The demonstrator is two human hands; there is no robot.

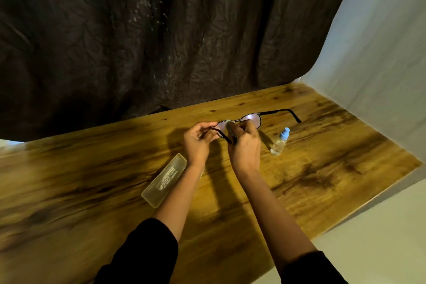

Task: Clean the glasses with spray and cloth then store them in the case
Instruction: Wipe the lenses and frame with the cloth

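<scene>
Above a wooden table (322, 168), the left hand (198, 143) pinches the glasses (251, 120) by a temple while the right hand (245, 147) presses what appears to be a cloth (230, 123) on one lens; spray bottle (280, 142) and closed case (164, 180) rest nearby.

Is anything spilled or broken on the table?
Nothing looks spilled or broken. The spray bottle stands upright with its cap on, the case lies closed on the table, and the glasses look whole while the left hand holds them and the right hand wipes with the cloth.
</scene>
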